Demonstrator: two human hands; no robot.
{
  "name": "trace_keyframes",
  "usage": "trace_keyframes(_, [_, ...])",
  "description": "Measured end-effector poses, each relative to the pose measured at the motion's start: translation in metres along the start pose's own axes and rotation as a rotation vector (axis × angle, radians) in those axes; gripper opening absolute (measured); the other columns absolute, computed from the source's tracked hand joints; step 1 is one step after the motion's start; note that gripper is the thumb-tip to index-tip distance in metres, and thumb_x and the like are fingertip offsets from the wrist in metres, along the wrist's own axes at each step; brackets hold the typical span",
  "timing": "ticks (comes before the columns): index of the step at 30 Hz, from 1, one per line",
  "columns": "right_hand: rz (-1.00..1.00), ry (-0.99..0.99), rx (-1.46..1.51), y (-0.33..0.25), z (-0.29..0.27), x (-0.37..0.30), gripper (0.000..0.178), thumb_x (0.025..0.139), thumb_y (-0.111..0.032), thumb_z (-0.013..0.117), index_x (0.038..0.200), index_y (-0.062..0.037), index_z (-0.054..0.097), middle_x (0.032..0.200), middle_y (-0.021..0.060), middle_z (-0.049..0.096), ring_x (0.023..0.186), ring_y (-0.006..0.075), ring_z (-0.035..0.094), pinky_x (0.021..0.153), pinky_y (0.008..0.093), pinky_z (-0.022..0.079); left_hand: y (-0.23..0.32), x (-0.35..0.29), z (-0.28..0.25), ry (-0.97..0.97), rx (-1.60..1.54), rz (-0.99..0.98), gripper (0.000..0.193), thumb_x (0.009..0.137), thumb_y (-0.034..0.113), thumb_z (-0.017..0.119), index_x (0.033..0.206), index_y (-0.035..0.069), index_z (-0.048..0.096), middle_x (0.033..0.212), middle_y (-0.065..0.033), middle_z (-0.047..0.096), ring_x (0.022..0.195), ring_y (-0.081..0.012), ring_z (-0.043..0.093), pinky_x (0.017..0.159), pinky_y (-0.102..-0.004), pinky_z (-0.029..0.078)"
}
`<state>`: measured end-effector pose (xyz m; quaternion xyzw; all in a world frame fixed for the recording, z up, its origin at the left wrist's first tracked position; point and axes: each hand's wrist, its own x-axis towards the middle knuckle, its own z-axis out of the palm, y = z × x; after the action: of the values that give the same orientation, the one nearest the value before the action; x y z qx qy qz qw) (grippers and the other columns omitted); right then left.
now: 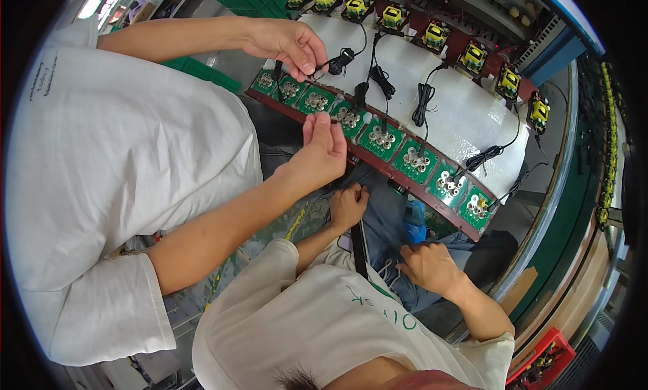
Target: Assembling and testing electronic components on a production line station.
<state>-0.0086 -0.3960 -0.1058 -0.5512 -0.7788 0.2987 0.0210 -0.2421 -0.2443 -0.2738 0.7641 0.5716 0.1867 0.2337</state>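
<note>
My left hand [348, 205] rests on my thigh below the board row, its fingers curled closed with nothing visible in them. On my other thigh lies my right hand [430, 267], fingers loosely bent and apart, holding nothing I can see. Above my hands runs a dark red strip fixture [398, 176] with several green circuit boards [413, 162] bearing clusters of round metal contacts. To the left, a co-worker's upper hand [287, 44] pinches near the end of a black cable [341, 60]. The co-worker's lower hand [320, 150] reaches to the strip with its fingertips together.
Bundled black cables [423, 105] lie over a white sheet [405, 66], running from yellow-and-black transformer units [435, 35] to the boards. A metal rail [563, 167] with a green belt borders the right. A red bin [543, 363] stands at lower right, green crates [256, 0] at the back.
</note>
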Motion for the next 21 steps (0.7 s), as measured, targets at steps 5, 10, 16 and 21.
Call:
trace_keyframes(5, [-0.003,-0.011,-0.016,0.0032,0.0065,-0.0029,0.026,0.097,-0.028,0.074,0.104,-0.0041,0.067,0.083,0.0132,0.074,0.068,0.0367,0.073,0.06,0.0445,0.055,-0.0019,0.0014,0.0009,-0.003,-0.006,-0.009,0.034,0.095,0.026,0.071,0.07,0.007,0.059,0.054,-0.0063,0.059,0.045,-0.034,0.052,0.05,-0.0476,0.039])
trace_keyframes(10, [0.005,-0.017,-0.039,0.0035,0.0049,-0.0028,0.027,0.098,-0.029,0.073,0.107,-0.0036,0.068,0.083,0.0131,0.074,0.068,0.037,0.073,0.06,0.0443,0.055,-0.0033,0.0022,0.0004,-0.004,-0.009,-0.01,0.033,0.095,0.026,0.071,0.07,0.006,0.059,0.054,-0.0061,0.059,0.045,-0.0335,0.051,0.05,-0.0473,0.039])
trace_keyframes(16, [0.004,-0.033,-0.057,0.002,0.006,-0.0028,0.029,0.098,-0.029,0.072,0.11,-0.0028,0.069,0.083,0.0135,0.074,0.068,0.0377,0.073,0.06,0.0441,0.054,-0.004,0.0028,-0.0002,-0.009,-0.019,-0.008,0.034,0.095,0.025,0.071,0.07,0.007,0.058,0.053,-0.0059,0.058,0.045,-0.0332,0.05,0.05,-0.047,0.039])
trace_keyframes(21, [0.008,-0.039,-0.064,0.0031,0.0069,-0.0027,0.031,0.098,-0.03,0.072,0.111,-0.0024,0.069,0.083,0.0141,0.074,0.067,0.0383,0.072,0.059,0.044,0.054,-0.0044,0.0033,-0.0004,-0.016,-0.038,-0.02,0.034,0.095,0.025,0.071,0.07,0.007,0.058,0.053,-0.0055,0.057,0.045,-0.0331,0.049,0.05,-0.0468,0.038])
